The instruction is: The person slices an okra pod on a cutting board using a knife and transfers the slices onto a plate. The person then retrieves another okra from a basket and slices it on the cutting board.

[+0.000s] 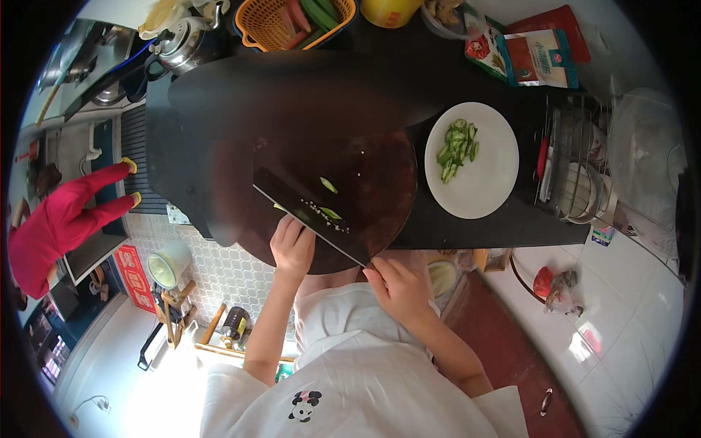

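My right hand (397,290) grips the handle of a broad-bladed kitchen cleaver (285,194), held slantwise over a round dark chopping board (383,202). Pale round seeds cling to the blade's face. Curled fingers of my left hand (293,246) rest against the cleaver's near side; what they may hold is hidden. A bit of green vegetable shows by those fingertips. One slanted green slice (328,185) lies on the board, and another green slice (330,213) is among the seeds at the blade. Right of the board, a white oval plate (482,197) bears several green slices (457,148), apparently okra.
An orange basket (257,24) with green and red pods stands at the back, beside a steel kettle (183,46). Food packets (539,60) lie back right. A wire dish rack (572,153) flanks the plate. A person in red (60,230) is at far left.
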